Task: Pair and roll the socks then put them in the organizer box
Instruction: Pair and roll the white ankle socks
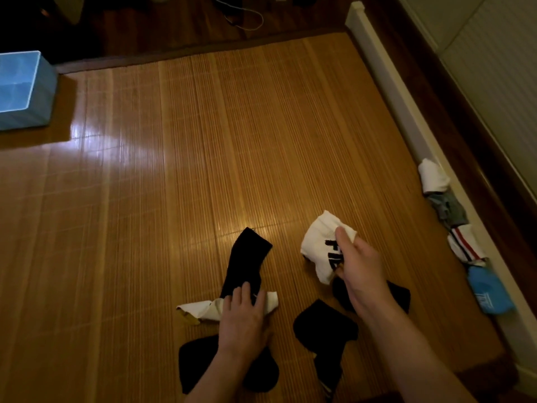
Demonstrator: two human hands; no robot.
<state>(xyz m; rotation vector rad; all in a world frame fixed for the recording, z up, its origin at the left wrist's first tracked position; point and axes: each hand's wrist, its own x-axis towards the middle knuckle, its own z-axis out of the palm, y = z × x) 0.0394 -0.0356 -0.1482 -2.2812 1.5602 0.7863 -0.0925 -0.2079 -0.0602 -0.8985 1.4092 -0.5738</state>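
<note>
Head view: right hand (360,269) fingers (343,239) pinch white lettered sock (316,245), raised above bamboo mat (203,155). Left hand (242,312) lies flat, pressing black sock (247,263) where it crosses white sock (203,308). Loose black socks (325,327) near wrists. Sock bundles (433,175) lined far right of fingers. Organizer box (37,91) far left, no socks visible inside. Likely early: pairing underway; rolling and boxing remain.

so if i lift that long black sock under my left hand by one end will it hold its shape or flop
Probably flops: the black sock lies flat and bent on the mat, with no stiffness showing. It looks thin, so likely light. The mat is glossy, so a push from the left hand may slide it easily.
</note>
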